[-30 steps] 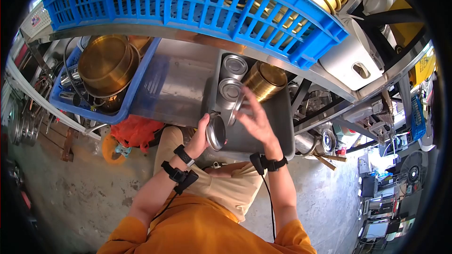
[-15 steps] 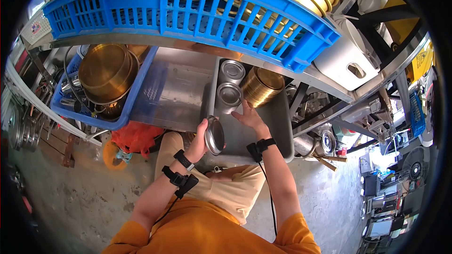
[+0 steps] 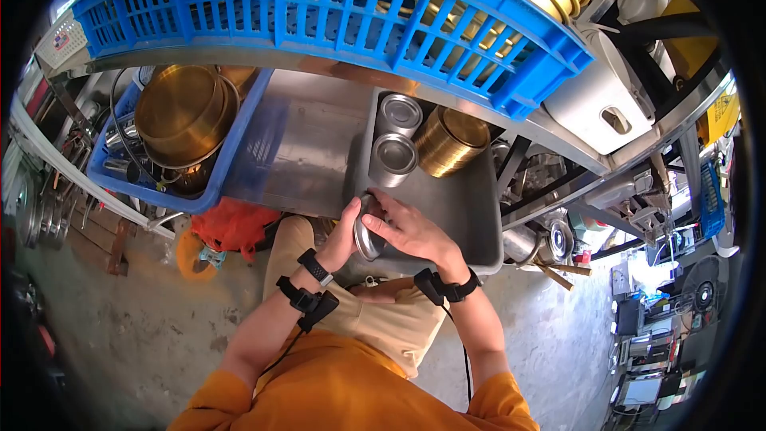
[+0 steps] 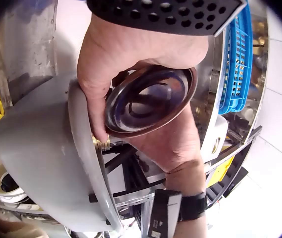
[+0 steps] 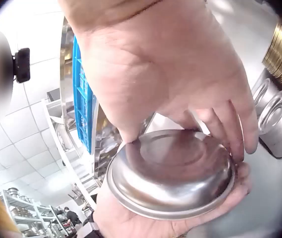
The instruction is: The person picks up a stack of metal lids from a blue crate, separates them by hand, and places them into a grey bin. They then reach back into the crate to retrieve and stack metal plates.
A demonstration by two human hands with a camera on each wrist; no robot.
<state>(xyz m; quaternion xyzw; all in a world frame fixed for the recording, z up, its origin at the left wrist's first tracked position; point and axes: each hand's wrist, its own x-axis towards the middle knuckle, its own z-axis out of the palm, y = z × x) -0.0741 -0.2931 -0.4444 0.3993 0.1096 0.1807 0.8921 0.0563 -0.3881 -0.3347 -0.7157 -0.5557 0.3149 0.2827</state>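
Note:
A shallow round steel dish (image 3: 365, 241) is tilted on edge between the two hands, over the near side of the grey tray. My left hand (image 3: 338, 246) holds it from the left, palm against one face, as the right wrist view also shows. From the right, my right hand (image 3: 421, 233) grips the dish with thumb and fingers spread across it. In the right wrist view the dish's rounded underside (image 5: 173, 186) shows, its rim against the left palm. The left wrist view shows its shiny hollow (image 4: 148, 104).
The grey tray (image 3: 485, 227) holds two stacks of steel dishes (image 3: 395, 156) and a gold-coloured stack (image 3: 452, 140). Above it, a shelf carries a blue crate (image 3: 335, 16). On the left stands a blue bin (image 3: 219, 175) with gold-coloured pots (image 3: 179, 108).
My right hand has come back from near the steel stacks in the tray onto the dish. My left hand has kept hold of it throughout.

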